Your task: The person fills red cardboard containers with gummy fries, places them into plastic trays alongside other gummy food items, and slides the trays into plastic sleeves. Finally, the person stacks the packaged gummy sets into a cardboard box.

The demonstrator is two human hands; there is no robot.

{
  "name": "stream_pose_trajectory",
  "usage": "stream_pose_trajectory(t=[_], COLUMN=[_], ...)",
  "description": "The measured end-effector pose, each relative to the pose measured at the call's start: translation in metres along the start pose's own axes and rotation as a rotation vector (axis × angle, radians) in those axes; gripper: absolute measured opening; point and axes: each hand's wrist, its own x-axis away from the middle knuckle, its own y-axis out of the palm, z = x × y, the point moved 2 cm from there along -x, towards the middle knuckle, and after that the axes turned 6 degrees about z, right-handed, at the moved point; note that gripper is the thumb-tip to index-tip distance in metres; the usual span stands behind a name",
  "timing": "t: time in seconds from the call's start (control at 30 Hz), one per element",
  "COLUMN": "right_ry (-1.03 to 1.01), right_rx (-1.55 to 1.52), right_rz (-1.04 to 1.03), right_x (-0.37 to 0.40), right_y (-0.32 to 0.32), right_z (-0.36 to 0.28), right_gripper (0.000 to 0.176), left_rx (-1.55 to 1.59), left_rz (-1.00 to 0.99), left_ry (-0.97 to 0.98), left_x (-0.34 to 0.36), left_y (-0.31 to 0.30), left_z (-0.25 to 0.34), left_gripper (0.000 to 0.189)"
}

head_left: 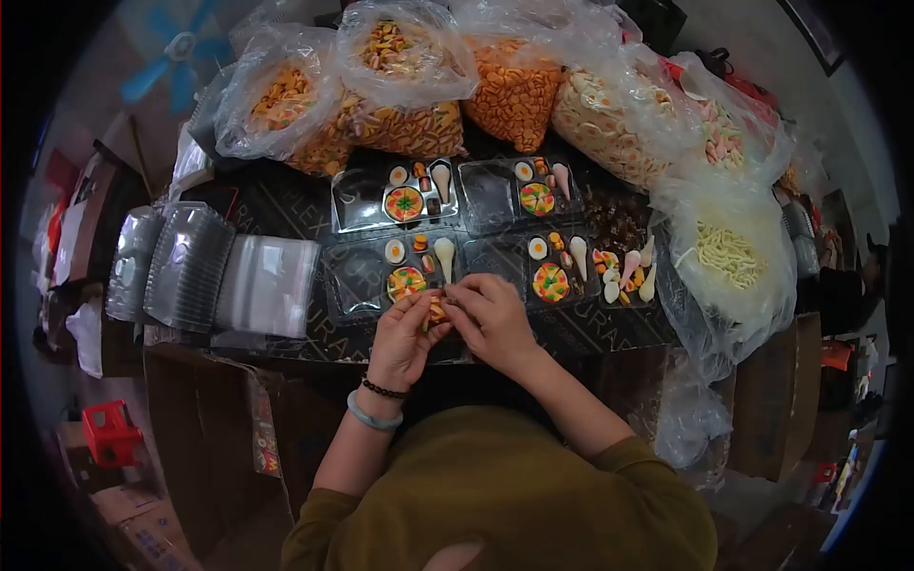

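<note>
My left hand (405,338) is closed around a few small orange-and-yellow miniature food pieces (436,310). The fingertips of my right hand (493,324) pinch together right beside them; whatever is in that pinch is too small to name. Both hands are over the front edge of the lower left clear plastic tray (350,285). In it lie a miniature pizza (406,284), a fried egg (394,251), a burger (420,243) and a white cone-shaped piece (445,255). Three similar trays hold like sets, including the upper left tray (357,211).
Loose miniatures (628,276) lie right of the trays, near brown pieces (614,221). Large bags of miniatures, one with orange pieces (514,90), line the back. A bag of pale strands (728,255) stands right. Stacked clear containers (188,265) and plastic sleeves (267,285) sit left.
</note>
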Motion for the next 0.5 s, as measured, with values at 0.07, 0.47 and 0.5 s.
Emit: stream_pose_trajectory(t=[0.07, 0.47, 0.5], right_ry=[-0.255, -0.175, -0.176], right_rx=[0.290, 0.516, 0.571], right_rz=[0.204, 0.202, 0.191], right_x=[0.004, -0.015, -0.026], right_y=[-0.010, -0.019, -0.024], right_z=[-0.002, 0.055, 0.059], right_gripper=[0.039, 0.050, 0.052], left_rx=[0.007, -1.138, -1.240], left_rz=[0.001, 0.376, 0.394], left_ry=[-0.028, 1.228, 1.169], left_x=[0.002, -0.074, -0.075], left_y=[0.002, 0.010, 0.013], left_z=[0.018, 0.066, 0.070], left_gripper=[0.027, 0.022, 0.027])
